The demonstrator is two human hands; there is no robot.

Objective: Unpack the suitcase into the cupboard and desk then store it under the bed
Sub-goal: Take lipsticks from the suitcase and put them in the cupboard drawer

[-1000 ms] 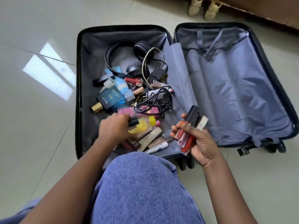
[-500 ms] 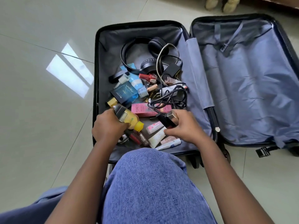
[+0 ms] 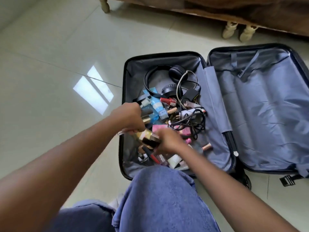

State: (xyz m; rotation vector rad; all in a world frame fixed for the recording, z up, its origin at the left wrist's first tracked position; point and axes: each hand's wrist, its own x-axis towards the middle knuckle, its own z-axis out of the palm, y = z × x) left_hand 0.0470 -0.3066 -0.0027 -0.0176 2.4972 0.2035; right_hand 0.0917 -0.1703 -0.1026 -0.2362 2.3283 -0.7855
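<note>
The glossy pale tiled floor point(image 3: 50, 67) shows a bright window reflection point(image 3: 93, 91). At the top a dark brown wooden bed frame point(image 3: 217, 7) stands on a turned leg point(image 3: 105, 5). A pair of beige shoes point(image 3: 239, 31) stands under its edge.

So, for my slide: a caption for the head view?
Both hands gather cosmetics from the open suitcase.

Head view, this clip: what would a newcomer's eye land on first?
The open suitcase on the pale tiled floor, its left half heaped with headphones, tangled black cables and small cosmetics while the right half shows only blue lining. Next, both hands meet over the near part of that heap: the left hand and right hand grip small bottles. A bright window reflection lies on the floor to the left.
</note>
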